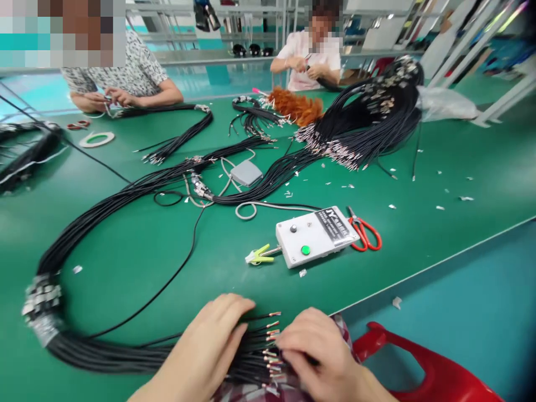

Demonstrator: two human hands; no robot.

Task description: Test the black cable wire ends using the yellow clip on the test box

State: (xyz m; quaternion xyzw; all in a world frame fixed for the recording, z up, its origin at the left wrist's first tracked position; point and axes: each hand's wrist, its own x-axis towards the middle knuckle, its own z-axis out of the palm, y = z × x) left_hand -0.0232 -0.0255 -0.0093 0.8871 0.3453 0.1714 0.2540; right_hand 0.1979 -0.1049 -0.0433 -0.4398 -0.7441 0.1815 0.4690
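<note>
Left hand flat, pinning the black wire bundle at the surface's near edge, right hand fingers curled onto the stripped ends (keep them fanned, level, no crossing).

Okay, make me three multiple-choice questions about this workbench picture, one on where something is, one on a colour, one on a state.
1. Where are the red-handled scissors?
A. Right of the white box
B. Under the left hand
C. On the red stool

2. What colour is the box's large button?
A. Blue
B. Green
C. Yellow

3. What is the left hand doing?
A. Lifted in the air
B. Pressed flat on the black wire bundle
C. Gripping scissors

A: they lie against its right end. B: it shows green. B: palm lies on the wires, right hand at their tips.
</note>
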